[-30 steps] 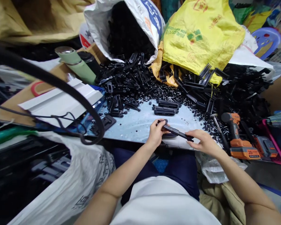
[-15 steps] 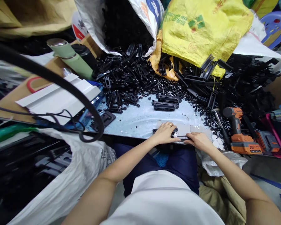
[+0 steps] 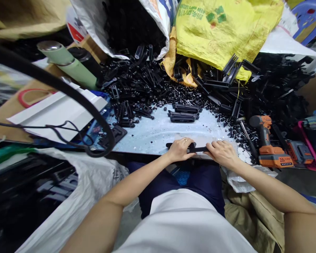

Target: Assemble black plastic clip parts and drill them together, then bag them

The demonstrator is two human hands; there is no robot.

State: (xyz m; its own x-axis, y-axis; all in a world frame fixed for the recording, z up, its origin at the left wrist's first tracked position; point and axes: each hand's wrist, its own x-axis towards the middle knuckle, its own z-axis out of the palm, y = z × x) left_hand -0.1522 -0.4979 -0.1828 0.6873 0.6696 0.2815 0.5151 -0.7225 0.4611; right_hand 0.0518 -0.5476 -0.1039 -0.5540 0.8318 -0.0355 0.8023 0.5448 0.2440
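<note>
At the table's front edge, my left hand (image 3: pixel 181 149) is closed on a long black plastic part (image 3: pixel 199 149). One dark end (image 3: pixel 169 144) sticks out to the left of my fingers; whether it belongs to the same piece I cannot tell. My right hand (image 3: pixel 222 153) pinches the part's right end between thumb and fingers. Farther back on the light blue tabletop (image 3: pixel 144 138), two black assembled pieces (image 3: pixel 183 117) lie side by side.
Black plastic parts (image 3: pixel 144 79) and small pins are heaped along the back, below a yellow sack (image 3: pixel 226 31). On the right are a hammer (image 3: pixel 247 135) and an orange cordless drill (image 3: pixel 272 154). A black cable (image 3: pixel 68 95) arches over the left side, near a green flask (image 3: pixel 76 70).
The black part between my hands now shows as a raised bar, where it lay low along the edge before. My right fingers have curled around its end. The view has shifted slightly.
</note>
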